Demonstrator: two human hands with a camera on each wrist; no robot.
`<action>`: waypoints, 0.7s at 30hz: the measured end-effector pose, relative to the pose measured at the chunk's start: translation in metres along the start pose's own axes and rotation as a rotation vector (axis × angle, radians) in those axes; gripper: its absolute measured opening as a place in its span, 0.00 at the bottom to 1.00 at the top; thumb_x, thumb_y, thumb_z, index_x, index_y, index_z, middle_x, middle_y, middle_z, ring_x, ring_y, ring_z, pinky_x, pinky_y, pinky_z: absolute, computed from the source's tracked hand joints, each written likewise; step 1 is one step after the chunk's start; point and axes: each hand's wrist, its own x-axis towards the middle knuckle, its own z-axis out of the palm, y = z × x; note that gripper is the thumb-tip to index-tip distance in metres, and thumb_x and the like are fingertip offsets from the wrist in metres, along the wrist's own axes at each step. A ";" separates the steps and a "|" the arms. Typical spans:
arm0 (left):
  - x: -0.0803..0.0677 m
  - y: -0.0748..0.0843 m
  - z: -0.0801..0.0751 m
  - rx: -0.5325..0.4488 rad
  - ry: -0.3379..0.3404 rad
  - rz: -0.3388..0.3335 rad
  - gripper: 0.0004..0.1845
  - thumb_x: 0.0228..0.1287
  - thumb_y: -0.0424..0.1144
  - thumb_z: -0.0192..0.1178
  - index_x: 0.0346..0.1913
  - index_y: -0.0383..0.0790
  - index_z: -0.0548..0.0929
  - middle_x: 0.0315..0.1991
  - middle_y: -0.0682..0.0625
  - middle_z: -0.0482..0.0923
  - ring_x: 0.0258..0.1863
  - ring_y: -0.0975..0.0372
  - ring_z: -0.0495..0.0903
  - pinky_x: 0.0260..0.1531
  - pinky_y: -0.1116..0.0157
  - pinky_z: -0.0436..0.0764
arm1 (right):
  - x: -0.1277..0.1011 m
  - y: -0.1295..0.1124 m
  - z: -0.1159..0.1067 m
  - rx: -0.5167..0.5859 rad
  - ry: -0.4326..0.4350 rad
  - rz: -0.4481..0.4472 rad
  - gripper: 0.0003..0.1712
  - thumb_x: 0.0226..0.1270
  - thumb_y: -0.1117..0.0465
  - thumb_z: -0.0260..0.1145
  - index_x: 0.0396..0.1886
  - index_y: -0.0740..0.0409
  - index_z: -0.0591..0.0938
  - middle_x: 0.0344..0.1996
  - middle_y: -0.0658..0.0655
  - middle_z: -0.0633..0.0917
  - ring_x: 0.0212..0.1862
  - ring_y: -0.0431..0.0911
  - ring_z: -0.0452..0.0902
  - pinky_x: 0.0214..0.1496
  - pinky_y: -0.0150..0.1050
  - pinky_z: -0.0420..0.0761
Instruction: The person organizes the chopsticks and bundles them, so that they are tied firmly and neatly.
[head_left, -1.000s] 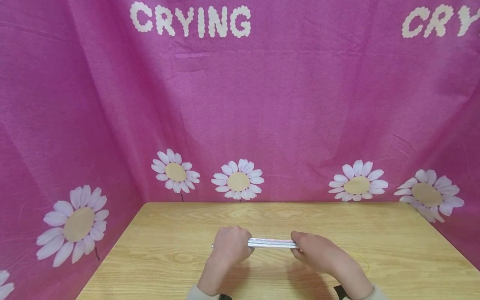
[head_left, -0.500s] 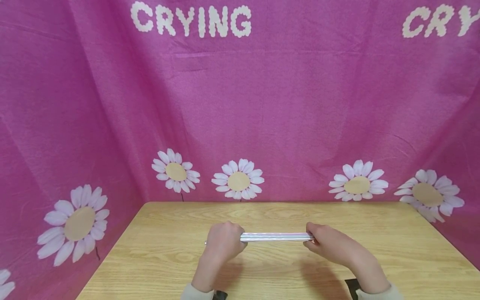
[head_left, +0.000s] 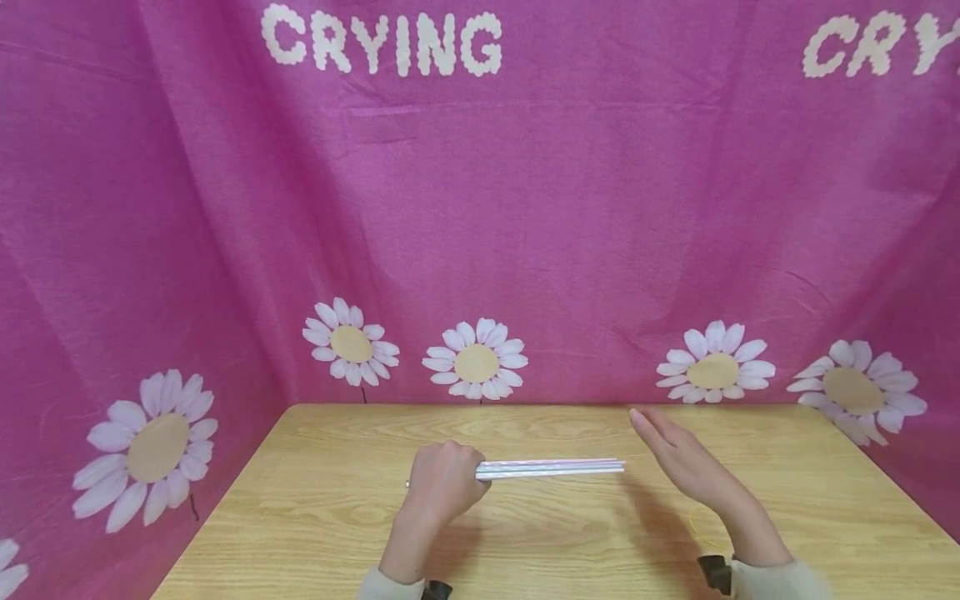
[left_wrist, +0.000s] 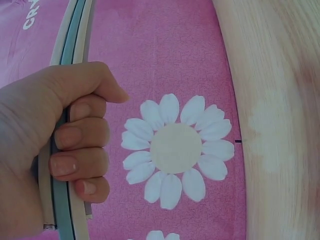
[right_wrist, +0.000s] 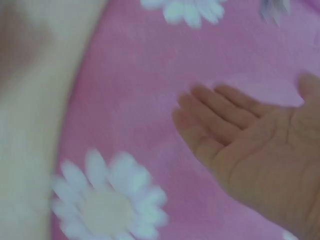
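The pink cloth [head_left: 570, 208] hangs behind and beside the table, and big white letters at the top spell "CRYING" [head_left: 381, 40]; far to the right the same word starts again, but only "CRY" [head_left: 877, 42] fits in the head view. White daisies [head_left: 476, 360] are printed in a row low on the cloth. In front of it is the wooden table [head_left: 315, 517]. Going from left to right, first comes the left hand [head_left: 444, 482], near the middle of the table. Its fingers are curled tight round the left end of a bundle of thin sticks [head_left: 551, 468], with a short bit of the bundle poking out past the hand on the left. The bundle lies level, just above the table, and points to the right. The left wrist view shows what the head view does not: the bundle [left_wrist: 62, 200] is made of pale cream and blue-green strips side by side, the thumb folds over the fingers [left_wrist: 82, 162], and a few letters of the cloth's writing show in the top corner. Next is the right hand [head_left: 678, 458], just past the right end of the bundle and not touching it. It is open, with straight fingers pointing to the far side. The right wrist view is blurry, but it shows the open palm [right_wrist: 260, 155] holding nothing, with the pink cloth and a daisy behind it.
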 end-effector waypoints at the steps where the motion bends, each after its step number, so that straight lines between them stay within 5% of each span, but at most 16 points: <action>1: 0.000 0.000 0.000 0.001 0.004 0.001 0.25 0.44 0.40 0.66 0.10 0.52 0.57 0.10 0.61 0.47 0.15 0.68 0.50 0.14 0.71 0.52 | 0.003 0.001 0.004 0.073 -0.015 0.006 0.36 0.81 0.46 0.32 0.73 0.70 0.58 0.70 0.73 0.63 0.72 0.70 0.56 0.69 0.67 0.58; 4: 0.000 0.000 0.000 0.000 0.014 0.004 0.24 0.44 0.40 0.66 0.10 0.52 0.57 0.10 0.61 0.47 0.14 0.68 0.50 0.14 0.71 0.52 | 0.011 0.004 0.017 0.351 -0.074 0.018 0.40 0.79 0.42 0.20 0.77 0.66 0.45 0.76 0.72 0.48 0.76 0.70 0.38 0.72 0.69 0.45; 9: 0.001 0.001 0.000 -0.010 0.011 0.009 0.25 0.44 0.39 0.66 0.10 0.52 0.57 0.10 0.61 0.47 0.14 0.68 0.49 0.14 0.72 0.51 | 0.020 0.002 0.034 0.774 -0.119 0.050 0.48 0.70 0.33 0.11 0.77 0.63 0.33 0.77 0.68 0.37 0.78 0.65 0.26 0.75 0.65 0.36; 21: 0.001 0.008 0.000 -0.015 -0.013 0.023 0.25 0.47 0.41 0.67 0.10 0.51 0.58 0.10 0.60 0.48 0.13 0.68 0.51 0.14 0.71 0.52 | 0.023 0.007 0.048 1.003 -0.165 0.018 0.54 0.61 0.26 0.08 0.77 0.58 0.28 0.78 0.62 0.31 0.78 0.60 0.22 0.77 0.59 0.31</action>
